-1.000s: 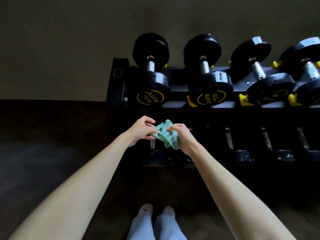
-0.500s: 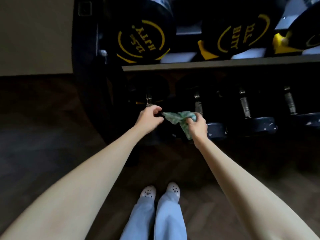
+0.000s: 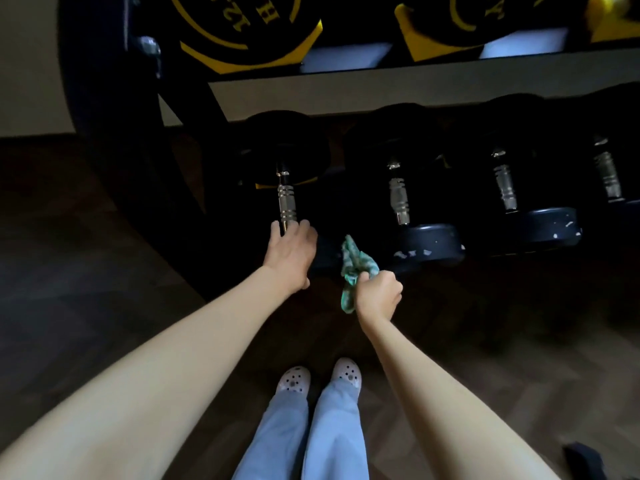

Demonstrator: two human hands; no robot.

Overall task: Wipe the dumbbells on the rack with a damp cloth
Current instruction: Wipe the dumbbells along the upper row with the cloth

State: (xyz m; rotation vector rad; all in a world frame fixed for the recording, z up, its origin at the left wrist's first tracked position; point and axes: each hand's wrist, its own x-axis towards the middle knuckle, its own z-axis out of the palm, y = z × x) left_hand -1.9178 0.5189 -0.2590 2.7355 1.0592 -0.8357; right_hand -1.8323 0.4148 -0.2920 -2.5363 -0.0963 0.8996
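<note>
Hands are both down at the lower shelf [image 3: 433,258] of the black metal dumbbell rack [image 3: 114,140], seen from above w/ the person's pale-blue trouser legs [image 3: 311,438] & white perforated clogs [image 3: 294,379] on dark wood floor [image 3: 69,271] below.

Left hand [image 3: 289,258]: grip loosely spread, fingers curved over the near head of the leftmost black dumbbell with ribbed steel handle [image 3: 287,202], fingertips [image 3: 304,225] touching the handle's near end. Near head itself is in shadow, outline hard to make out. Whether fingers actually clamp anything: cannot tell; looks like resting contact.

Right hand [image 3: 379,296]: grip closed as a fist round the crumpled green-and-white patterned cloth [image 3: 353,265]. Cloth sticks up & left out of the fist, upper tip near the shelf's front edge, between the leftmost dumbbell & the second black dumbbell with scuffed near head [image 3: 429,240]; a short tail hangs below the fist. Cloth touching any dumbbell? Too dark to say.

Further right along the lower shelf: third black dumbbell with chipped near head [image 3: 550,225], then a fourth one's handle [image 3: 607,178] at the frame edge.

Upper shelf, top of view: big black round dumbbell heads with yellow ring lettering [image 3: 249,26], sitting in yellow cradles [image 3: 412,46]; front rail pale grey.
</note>
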